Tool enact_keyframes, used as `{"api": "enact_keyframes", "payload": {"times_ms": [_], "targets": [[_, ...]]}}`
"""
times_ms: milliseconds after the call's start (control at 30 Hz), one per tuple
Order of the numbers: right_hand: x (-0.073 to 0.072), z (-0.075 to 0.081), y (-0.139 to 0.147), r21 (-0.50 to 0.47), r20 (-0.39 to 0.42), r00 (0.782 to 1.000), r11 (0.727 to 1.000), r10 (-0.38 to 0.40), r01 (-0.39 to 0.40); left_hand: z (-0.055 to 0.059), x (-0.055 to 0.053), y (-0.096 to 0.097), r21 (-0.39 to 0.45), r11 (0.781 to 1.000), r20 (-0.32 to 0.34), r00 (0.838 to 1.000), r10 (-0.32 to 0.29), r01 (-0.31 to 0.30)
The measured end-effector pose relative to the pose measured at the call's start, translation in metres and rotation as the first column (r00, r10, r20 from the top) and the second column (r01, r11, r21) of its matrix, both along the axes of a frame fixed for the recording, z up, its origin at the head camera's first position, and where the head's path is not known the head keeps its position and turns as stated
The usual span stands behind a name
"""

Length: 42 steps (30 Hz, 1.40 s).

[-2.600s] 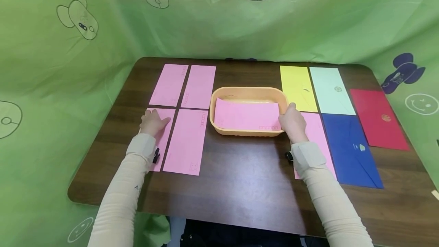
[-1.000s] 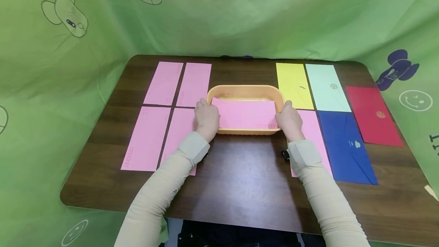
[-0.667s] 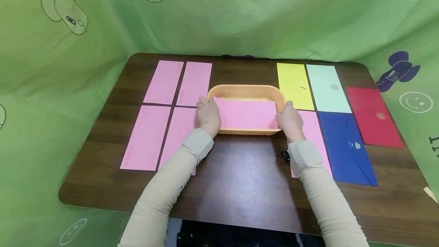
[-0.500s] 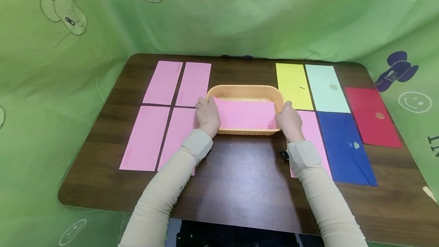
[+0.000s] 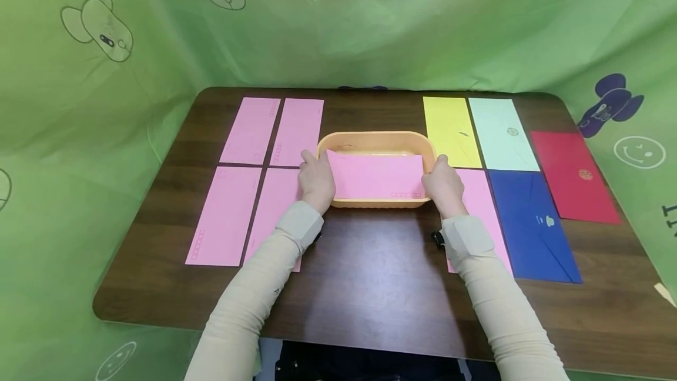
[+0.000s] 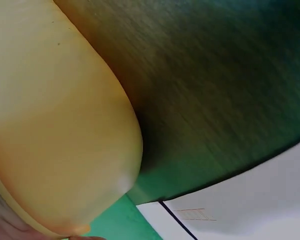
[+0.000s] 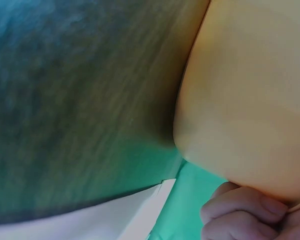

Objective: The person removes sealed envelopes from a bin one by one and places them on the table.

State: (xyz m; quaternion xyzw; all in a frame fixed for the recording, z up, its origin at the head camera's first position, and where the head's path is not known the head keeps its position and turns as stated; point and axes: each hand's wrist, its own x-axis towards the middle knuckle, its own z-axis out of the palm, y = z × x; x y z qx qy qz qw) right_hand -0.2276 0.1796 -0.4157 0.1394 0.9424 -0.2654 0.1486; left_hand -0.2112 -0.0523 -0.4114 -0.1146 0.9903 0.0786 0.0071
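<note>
An orange plastic basket [image 5: 378,141] stands mid-table, and a pink envelope [image 5: 376,176] leans inside it along the near wall. My left hand [image 5: 317,182] grips the basket's left end, with the thumb side at the rim. At the opposite end my right hand [image 5: 444,186] holds the rim; curled fingers [image 7: 242,205] show beneath it in the right wrist view. The left wrist view is mostly filled by the basket's outer wall [image 6: 65,150], so the left fingers are largely hidden there. Whether the basket's underside touches the table cannot be told.
Several pink envelopes [image 5: 224,216] lie in two rows at the left. On the right lie a yellow envelope [image 5: 449,128], a pale mint one [image 5: 502,134], a red one [image 5: 573,178], a blue one [image 5: 531,222] and a partly covered pink one [image 5: 483,210]. Green curtain [image 5: 317,28] surrounds the table.
My left hand has moved right, from the near-left pink envelope to the basket's left end, and now grips it. My right hand stays on the right end. The view shifts slightly.
</note>
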Motion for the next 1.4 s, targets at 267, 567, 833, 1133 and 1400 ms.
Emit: {"api": "enact_keyframes", "payload": {"times_ms": [267,567,833,1133,1400], "targets": [[-0.001,0.001,-0.001,-0.011,0.004,1.000,1.000,-0.007,0.007,-0.003,0.000,0.002,-0.171,0.984,-0.008,0.998,-0.060,0.058],[0.000,0.000,-0.001,-0.007,0.014,1.000,1.000,-0.015,0.016,-0.003,-0.001,0.007,-0.393,0.910,0.059,0.991,-0.121,0.134],[0.002,0.001,0.000,0.007,-0.015,1.000,1.000,0.011,-0.011,0.001,-0.005,0.020,-0.420,0.900,0.117,0.991,-0.072,0.115],[0.004,0.001,0.001,0.007,-0.013,1.000,1.000,0.008,-0.008,0.001,-0.001,0.032,-0.280,0.954,0.106,0.991,-0.083,0.110],[0.005,0.001,-0.001,0.011,-0.042,0.999,1.000,0.007,-0.006,0.002,-0.006,0.034,-0.243,0.967,0.175,0.984,-0.036,0.079]]}}
